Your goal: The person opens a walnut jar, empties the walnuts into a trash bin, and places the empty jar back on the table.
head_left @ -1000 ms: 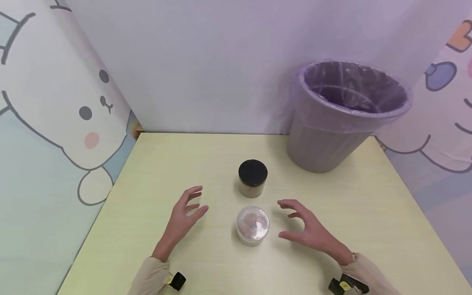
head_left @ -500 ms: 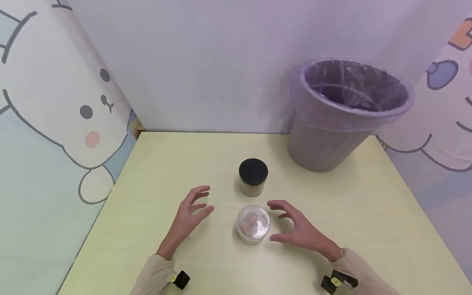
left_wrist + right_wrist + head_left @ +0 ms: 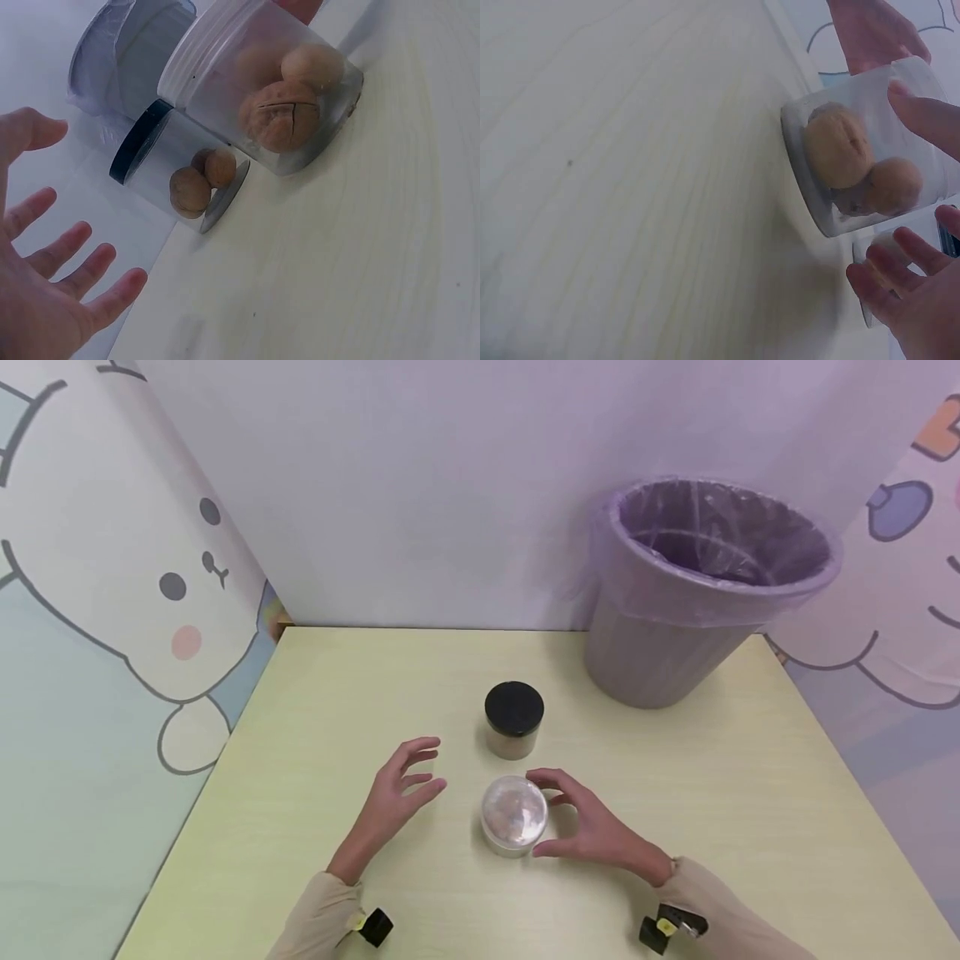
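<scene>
A clear plastic jar with a translucent lid (image 3: 513,814) stands upright on the table, between my two hands. Through its wall, several walnuts (image 3: 279,118) show in the left wrist view. Just beyond it is a second clear jar with a black lid (image 3: 513,710), holding more walnuts (image 3: 190,189). My right hand (image 3: 592,828) curves beside the nearer jar's right side, thumb and fingers spread; whether they touch the wall I cannot tell. To the left of the jar, my left hand (image 3: 392,797) hovers apart from it, fingers loosely bent and holding nothing.
A grey waste bin (image 3: 652,652) with a thin plastic liner stands at the table's back right, beyond the jars. The pale wooden table (image 3: 360,677) ends at a plain wall, and cartoon-printed panels (image 3: 180,635) flank both sides.
My right hand has moved left, from apart from the nearer jar to close against its side. My left hand has shifted a little right toward it. Both jars have stayed in place.
</scene>
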Available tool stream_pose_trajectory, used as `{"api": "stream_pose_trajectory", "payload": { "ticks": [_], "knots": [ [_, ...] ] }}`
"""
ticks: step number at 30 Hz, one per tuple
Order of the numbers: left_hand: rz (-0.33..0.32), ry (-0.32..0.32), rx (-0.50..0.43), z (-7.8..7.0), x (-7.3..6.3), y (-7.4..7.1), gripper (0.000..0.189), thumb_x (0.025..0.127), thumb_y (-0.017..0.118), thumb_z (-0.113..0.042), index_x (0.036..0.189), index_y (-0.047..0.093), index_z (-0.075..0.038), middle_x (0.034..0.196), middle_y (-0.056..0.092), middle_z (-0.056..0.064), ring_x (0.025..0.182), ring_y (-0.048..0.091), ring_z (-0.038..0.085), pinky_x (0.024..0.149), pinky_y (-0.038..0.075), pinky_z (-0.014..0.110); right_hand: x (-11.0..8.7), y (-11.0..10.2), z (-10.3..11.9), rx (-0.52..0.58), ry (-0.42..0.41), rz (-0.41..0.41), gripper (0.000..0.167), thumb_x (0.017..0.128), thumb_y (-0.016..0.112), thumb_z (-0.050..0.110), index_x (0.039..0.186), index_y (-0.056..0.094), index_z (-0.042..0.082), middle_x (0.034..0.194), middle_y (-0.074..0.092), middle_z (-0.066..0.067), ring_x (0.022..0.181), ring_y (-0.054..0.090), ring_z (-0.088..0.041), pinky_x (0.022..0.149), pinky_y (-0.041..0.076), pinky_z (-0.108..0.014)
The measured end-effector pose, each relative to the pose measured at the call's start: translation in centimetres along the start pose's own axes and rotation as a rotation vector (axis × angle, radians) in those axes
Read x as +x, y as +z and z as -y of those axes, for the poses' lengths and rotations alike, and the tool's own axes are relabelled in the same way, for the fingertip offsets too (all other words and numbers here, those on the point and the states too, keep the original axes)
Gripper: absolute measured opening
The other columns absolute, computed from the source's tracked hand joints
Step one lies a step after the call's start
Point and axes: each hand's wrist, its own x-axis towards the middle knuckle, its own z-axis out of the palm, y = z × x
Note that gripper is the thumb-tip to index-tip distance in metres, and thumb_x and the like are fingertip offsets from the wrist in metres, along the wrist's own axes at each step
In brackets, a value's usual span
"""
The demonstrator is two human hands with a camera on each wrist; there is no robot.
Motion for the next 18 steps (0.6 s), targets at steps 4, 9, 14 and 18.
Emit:
{"api": "stream_pose_trajectory", "payload": {
  "ticks": [4,9,14,18],
  "knots": [
    [0.022,0.000,-0.012,0.1,0.2,0.4,0.051,0.085,0.068,0.000,0.131,0.045,0.004,0.132,0.048,0.018,0.122,0.045,0.042,0.091,0.042,0.058,0.3,0.6,-0.2,0.009,-0.007,0.010,0.090,0.061,0.091,0.023,0.136,0.043,0.013,0.130,0.052,0.001,0.117,0.051,-0.017,0.089,0.048,-0.035],
    [0.037,0.004,-0.023,0.2,0.3,0.7,0.052,0.085,0.067,0.000,0.131,0.045,0.004,0.133,0.048,0.017,0.122,0.044,0.044,0.091,0.042,0.058,0.6,1.4,-0.8,0.022,0.008,0.018,0.090,0.059,0.091,0.025,0.135,0.043,0.018,0.128,0.052,0.002,0.114,0.052,-0.016,0.091,0.047,-0.032],
    [0.058,0.013,-0.030,0.1,0.4,0.9,0.051,0.085,0.067,0.000,0.131,0.044,0.005,0.132,0.048,0.018,0.122,0.044,0.043,0.091,0.042,0.058,0.7,2.1,-1.3,0.018,0.023,-0.001,0.096,0.055,0.093,0.026,0.135,0.041,0.021,0.129,0.051,0.004,0.115,0.052,-0.016,0.096,0.042,-0.032],
    [0.073,0.007,-0.033,-0.1,0.5,1.1,0.050,0.086,0.067,-0.001,0.130,0.045,0.005,0.133,0.048,0.017,0.122,0.044,0.044,0.092,0.042,0.057,1.0,2.1,0.1,0.015,0.013,-0.021,0.093,0.055,0.093,0.020,0.133,0.042,0.012,0.127,0.053,-0.002,0.112,0.053,-0.019,0.095,0.041,-0.030]
  ]
}}
